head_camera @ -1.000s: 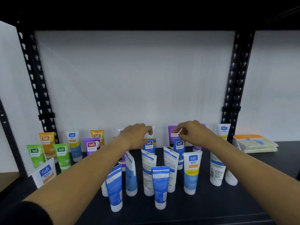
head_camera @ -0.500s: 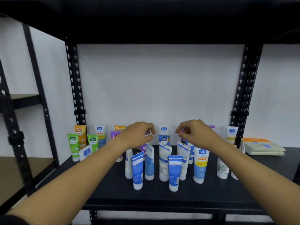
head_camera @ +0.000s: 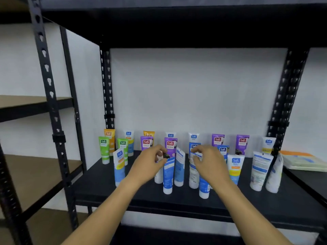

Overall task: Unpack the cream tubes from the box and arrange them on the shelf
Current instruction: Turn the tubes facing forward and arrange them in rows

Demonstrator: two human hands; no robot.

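Both hands reach into the tubes standing on the shelf (head_camera: 109, 188).

The left hand (head_camera: 150, 167) pinches the top of a blue tube (head_camera: 168, 175) right under its fingers. The right hand (head_camera: 208, 163) pinches the top of a white tube (head_camera: 193, 175) just below it. Both tubes stand straight up, caps down, in the middle front group.
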